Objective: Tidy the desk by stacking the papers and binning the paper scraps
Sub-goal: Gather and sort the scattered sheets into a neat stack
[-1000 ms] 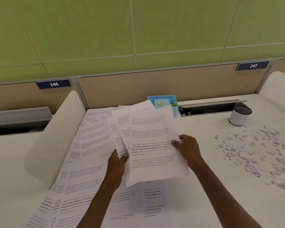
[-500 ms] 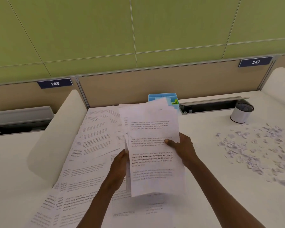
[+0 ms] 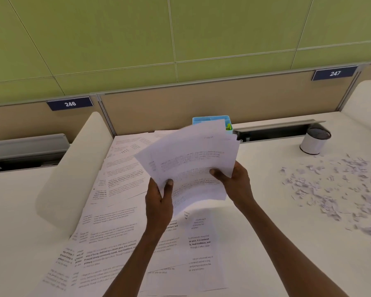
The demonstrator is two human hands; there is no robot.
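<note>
Both my hands hold a fanned bundle of printed sheets (image 3: pixel 193 159) above the desk. My left hand (image 3: pixel 159 198) grips its lower left edge, thumb on top. My right hand (image 3: pixel 236 181) grips the lower right side, thumb on the print. The bundle is blurred and tilted to the right. Beneath it, many more printed sheets (image 3: pixel 116 228) lie spread over the white desk (image 3: pixel 266 243), from the back wall down to the near edge. A scatter of small paper scraps (image 3: pixel 334 185) covers the desk's right side.
A white cylindrical bin with a dark mesh inside (image 3: pixel 314 141) stands at the back right, beyond the scraps. A blue organiser tray (image 3: pixel 210 121) sits behind the held sheets. A curved white divider (image 3: pixel 73 172) rises on the left. An open cable trough (image 3: pixel 274 131) runs along the back.
The held bundle has been raised and rotated from upright to tilted right, fanning out. Both hands have moved up and closer to the camera with it.
</note>
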